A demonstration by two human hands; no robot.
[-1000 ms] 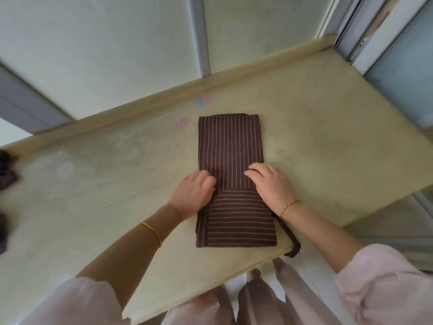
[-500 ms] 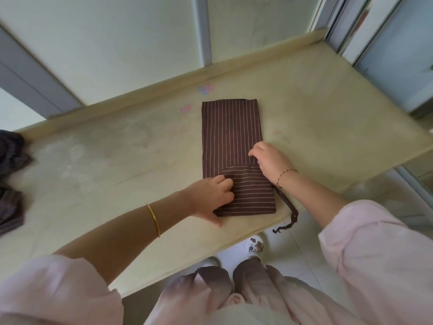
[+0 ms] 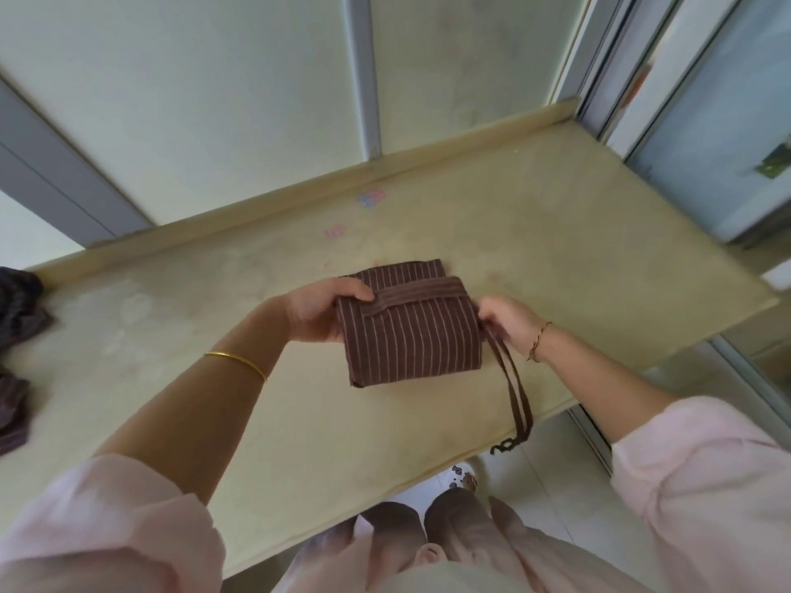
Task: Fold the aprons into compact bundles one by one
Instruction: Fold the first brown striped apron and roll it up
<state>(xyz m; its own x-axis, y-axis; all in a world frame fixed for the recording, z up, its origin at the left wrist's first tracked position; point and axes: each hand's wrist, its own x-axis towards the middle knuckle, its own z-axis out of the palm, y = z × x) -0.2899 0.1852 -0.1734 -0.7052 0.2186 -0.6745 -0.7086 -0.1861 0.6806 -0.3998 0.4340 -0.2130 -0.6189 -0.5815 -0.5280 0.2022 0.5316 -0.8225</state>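
- The apron (image 3: pixel 411 331), half a second ago a long strip flat on the table (image 3: pixel 599 258), is now doubled over into a thick, squarish bundle near the front edge, right of centre.
- Left hand (image 3: pixel 319 310) grips the bundle's left side, thumb on top; right hand (image 3: pixel 507 321) has curled fingers at the right edge, apparently pinching the strap (image 3: pixel 515 393) where it emerges, though the contact is partly hidden.
- Judgement: folding of this piece is nearly done; the loose strap remains.
- Fabric: soft brown weave with thin pale stripes, plain band across the top. The strap hangs limp past the front edge.
- Dark crumpled cloth (image 3: pixel 17 318) sits at the table's left edge.
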